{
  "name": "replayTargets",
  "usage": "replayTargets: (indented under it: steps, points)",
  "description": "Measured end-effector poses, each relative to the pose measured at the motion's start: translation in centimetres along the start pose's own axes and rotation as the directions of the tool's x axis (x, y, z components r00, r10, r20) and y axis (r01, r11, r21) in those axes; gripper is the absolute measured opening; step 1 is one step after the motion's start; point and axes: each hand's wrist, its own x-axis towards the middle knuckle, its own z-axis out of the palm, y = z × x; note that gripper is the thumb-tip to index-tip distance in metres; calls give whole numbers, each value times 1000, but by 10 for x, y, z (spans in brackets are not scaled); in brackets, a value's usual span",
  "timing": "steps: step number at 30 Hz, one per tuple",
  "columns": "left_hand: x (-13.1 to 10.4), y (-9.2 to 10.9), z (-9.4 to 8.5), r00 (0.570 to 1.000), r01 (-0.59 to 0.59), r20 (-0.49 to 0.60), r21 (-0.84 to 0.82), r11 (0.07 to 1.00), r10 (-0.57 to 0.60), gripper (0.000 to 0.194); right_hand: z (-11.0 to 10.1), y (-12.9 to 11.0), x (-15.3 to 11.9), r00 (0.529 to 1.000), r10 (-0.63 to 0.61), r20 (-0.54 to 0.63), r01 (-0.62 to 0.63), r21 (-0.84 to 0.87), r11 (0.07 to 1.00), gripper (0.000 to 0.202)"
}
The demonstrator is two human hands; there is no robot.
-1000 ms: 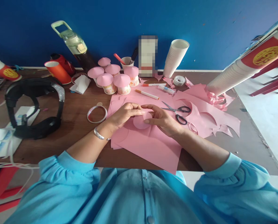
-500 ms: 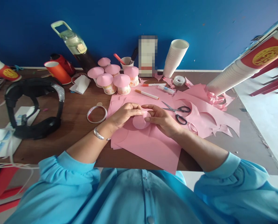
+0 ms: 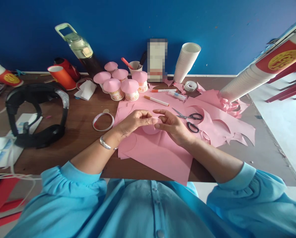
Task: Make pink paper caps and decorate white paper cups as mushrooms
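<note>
Faces a blue wall (image 3: 113, 29) across a brown counter (image 3: 80, 145), with pink sheets (image 3: 160, 157) spread out, partly hidden under both hands. To the left, black headgear (image 3: 52, 134); to the right, a wrapped cup stack (image 3: 252, 79), leaning across and blocking part of the pink scraps (image 3: 234, 107). Near the wall, a green-topped bottle (image 3: 79, 48) and a white cup stack (image 3: 187, 62). Brings left hand (image 3: 139, 121) and right hand (image 3: 174, 129) nearly together over the sheets. Behind them, six pink-topped cups (image 3: 130, 91), crowded, the back ones partly hidden by the front ones. Just beside the right hand, scissors (image 3: 194, 121). With right thumb and finger, pinches a pink paper disc (image 3: 151, 130); lays the left thumb at its upper edge, fingers curled, grip underneath impossible to tell. Farther off, a white tape roll (image 3: 190, 86), glue tube (image 3: 177, 96) and two markers (image 3: 156, 100)
</note>
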Motion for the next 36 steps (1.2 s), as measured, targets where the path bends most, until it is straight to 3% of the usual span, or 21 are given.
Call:
replayTargets:
  steps: [9, 14, 23, 27, 32, 36]
  points:
    - [0, 1, 0, 1000, 14, -30, 129, 992, -10, 41, 1, 1, 0, 1000, -21, -13, 20, -59, 998, 58]
    - [-1, 0, -1, 999, -19, -34, 25, 1000, 20, 29, 2, 0, 0, 999, -20, -42, 19, -42, 999, 55]
    - [-1, 4, 4, 1000, 5, 9, 22, 1000, -5, 41, -1, 4, 2, 994, -53, -98, 48, -58, 997, 56]
    - [-1, 3, 2, 999, 12, 50, -3, 1000, -12, 39, -3, 5, 3, 997, -26, -68, 24, -38, 999, 56]
    - [-2, 3, -1, 1000, 20, 22, -26, 999, -19, 29, -1, 1, 1, 994, -33, -108, 37, 33, 999, 54]
    - [-2, 0, 0, 999, 34, -40, 31, 999, -32, 45, 1, -1, 0, 987, -39, -157, 52, 76, 996, 53]
